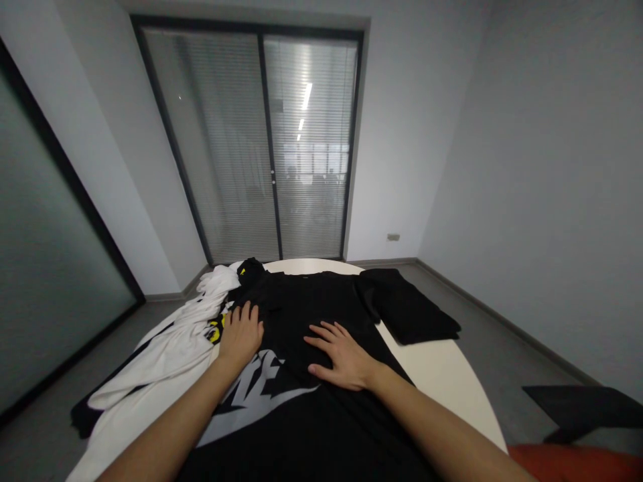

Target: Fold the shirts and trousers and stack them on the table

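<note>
A black T-shirt (pixel 311 301) with a large grey printed logo is spread over the table in front of me. My left hand (pixel 242 331) lies flat on its left side, fingers stretched toward the far end. On the middle right of the shirt rests my right hand (pixel 344 355), palm down with the fingers spread. Neither hand grips anything. Close beside my left hand is a pile of white clothing (pixel 171 345), mixed with black and yellow pieces. A folded black garment (pixel 414 308) lies to the right, touching the shirt's sleeve.
The white round-edged table (pixel 459 375) shows along its right side and far edge. A black chair part (pixel 587 405) and an orange-red surface (pixel 573 462) are at the lower right. Beyond the table stand glass panels with blinds (pixel 226 147) and grey walls.
</note>
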`<state>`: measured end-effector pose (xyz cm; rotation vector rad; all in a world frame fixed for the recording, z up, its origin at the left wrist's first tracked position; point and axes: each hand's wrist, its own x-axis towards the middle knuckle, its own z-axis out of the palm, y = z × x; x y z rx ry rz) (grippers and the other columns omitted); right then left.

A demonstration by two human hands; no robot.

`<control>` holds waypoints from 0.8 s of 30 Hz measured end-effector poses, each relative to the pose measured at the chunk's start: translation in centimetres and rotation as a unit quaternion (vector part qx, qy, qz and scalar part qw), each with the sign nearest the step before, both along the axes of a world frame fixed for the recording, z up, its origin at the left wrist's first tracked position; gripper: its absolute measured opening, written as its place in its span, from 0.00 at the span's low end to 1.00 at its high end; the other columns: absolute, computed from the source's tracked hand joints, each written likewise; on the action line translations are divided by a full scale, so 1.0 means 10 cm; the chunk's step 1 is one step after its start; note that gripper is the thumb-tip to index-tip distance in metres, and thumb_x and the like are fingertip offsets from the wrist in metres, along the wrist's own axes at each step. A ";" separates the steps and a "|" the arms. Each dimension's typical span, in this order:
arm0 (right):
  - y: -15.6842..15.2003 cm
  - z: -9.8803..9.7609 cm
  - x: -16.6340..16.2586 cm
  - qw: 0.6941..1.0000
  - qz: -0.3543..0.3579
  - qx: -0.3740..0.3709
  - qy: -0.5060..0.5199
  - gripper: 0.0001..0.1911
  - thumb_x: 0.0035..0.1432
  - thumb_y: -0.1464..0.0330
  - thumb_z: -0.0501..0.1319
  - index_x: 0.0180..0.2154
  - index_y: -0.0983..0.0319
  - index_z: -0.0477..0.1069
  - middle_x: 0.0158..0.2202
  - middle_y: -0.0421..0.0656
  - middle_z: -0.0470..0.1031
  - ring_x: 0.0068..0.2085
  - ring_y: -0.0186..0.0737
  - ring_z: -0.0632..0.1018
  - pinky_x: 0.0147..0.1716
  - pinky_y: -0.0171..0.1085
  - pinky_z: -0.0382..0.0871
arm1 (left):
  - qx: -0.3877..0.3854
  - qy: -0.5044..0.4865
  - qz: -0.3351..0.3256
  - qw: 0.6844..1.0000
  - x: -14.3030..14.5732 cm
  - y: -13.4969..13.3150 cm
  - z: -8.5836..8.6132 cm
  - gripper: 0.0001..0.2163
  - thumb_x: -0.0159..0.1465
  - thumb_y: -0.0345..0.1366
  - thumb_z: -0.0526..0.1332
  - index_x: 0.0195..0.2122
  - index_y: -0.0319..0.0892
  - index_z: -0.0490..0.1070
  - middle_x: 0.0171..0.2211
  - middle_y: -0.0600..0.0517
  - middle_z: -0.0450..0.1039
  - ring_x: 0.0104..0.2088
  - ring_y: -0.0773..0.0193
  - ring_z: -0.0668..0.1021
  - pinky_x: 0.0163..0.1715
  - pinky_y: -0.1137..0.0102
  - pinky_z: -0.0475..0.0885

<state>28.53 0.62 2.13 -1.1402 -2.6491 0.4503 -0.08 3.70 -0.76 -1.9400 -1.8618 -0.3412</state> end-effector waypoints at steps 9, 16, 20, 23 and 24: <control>-0.17 0.14 0.27 0.999 0.016 -0.036 -0.006 0.32 0.66 0.45 0.48 0.65 0.51 0.61 0.69 0.44 0.57 0.70 0.53 0.54 0.67 0.59 0.41 | -0.151 0.065 0.140 0.976 0.23 -0.31 0.15 0.27 0.68 0.41 0.52 0.66 0.33 0.62 0.62 0.27 0.63 0.58 0.30 0.70 0.53 0.43 0.60; 0.05 0.05 0.08 0.998 -0.049 -0.036 -0.031 0.39 0.64 0.41 0.45 0.69 0.51 0.52 0.73 0.44 0.47 0.71 0.59 0.45 0.66 0.64 0.35 | -0.146 0.005 0.089 0.985 0.41 -0.17 0.02 0.29 0.69 0.44 0.49 0.68 0.34 0.58 0.65 0.29 0.59 0.61 0.33 0.67 0.54 0.47 0.63; 0.26 -0.03 0.08 0.997 -0.049 -0.037 -0.039 0.39 0.63 0.40 0.46 0.69 0.50 0.51 0.73 0.42 0.45 0.72 0.57 0.43 0.66 0.62 0.31 | -0.127 -0.031 0.076 0.988 0.40 0.02 -0.09 0.30 0.70 0.47 0.48 0.69 0.34 0.56 0.66 0.29 0.58 0.64 0.33 0.63 0.58 0.47 0.60; 0.41 -0.02 0.10 0.996 -0.069 -0.038 -0.047 0.38 0.63 0.41 0.46 0.69 0.50 0.51 0.73 0.42 0.45 0.72 0.56 0.43 0.67 0.61 0.31 | -0.082 -0.064 0.039 0.994 0.31 0.14 -0.15 0.30 0.71 0.46 0.46 0.68 0.32 0.56 0.67 0.33 0.57 0.66 0.37 0.61 0.61 0.50 0.59; 0.44 -0.02 0.11 0.995 -0.075 -0.037 -0.049 0.38 0.63 0.41 0.47 0.69 0.50 0.51 0.73 0.42 0.45 0.72 0.56 0.43 0.67 0.61 0.31 | -0.067 -0.076 0.028 0.994 0.29 0.16 -0.16 0.29 0.71 0.45 0.46 0.68 0.31 0.56 0.67 0.34 0.56 0.67 0.38 0.60 0.62 0.50 0.59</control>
